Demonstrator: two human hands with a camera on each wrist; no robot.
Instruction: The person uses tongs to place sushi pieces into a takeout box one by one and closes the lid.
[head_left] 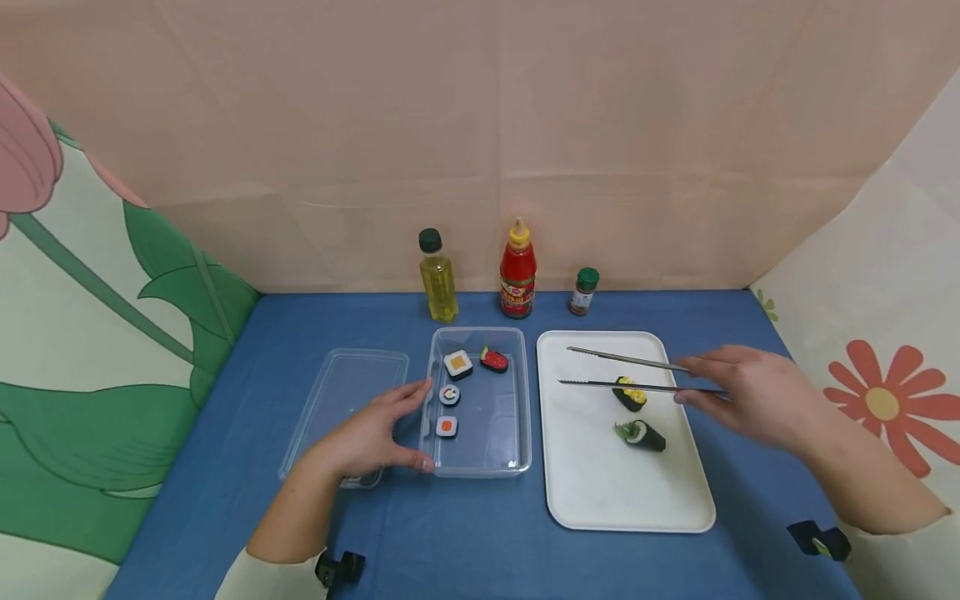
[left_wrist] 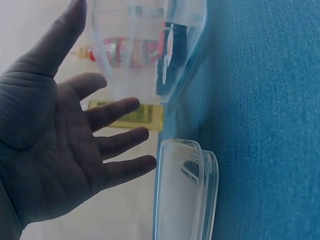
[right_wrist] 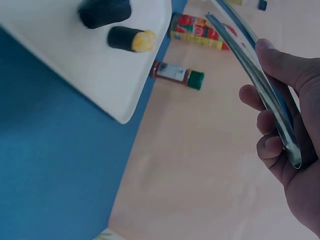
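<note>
Presently the right hand (head_left: 738, 392) is closed around metal tongs (head_left: 615, 357), their arms parted with nothing between the tips. The tongs extend leftward from that hand over the white tray (head_left: 600, 500). Just left of its fingers, beneath the nearer arm, lies the yellow-topped sushi (head_left: 632, 402); the green-ended roll (head_left: 647, 437) sits nearer the wearer. The left hand (head_left: 367, 433) is spread and grips nothing, thumb and fingertips at the clear container's (head_left: 487, 433) left side; contact cannot be confirmed. Right of those fingertips, inside, are four sushi pieces (head_left: 447, 427). Partly beneath that hand lies a clear lid (head_left: 367, 367).
</note>
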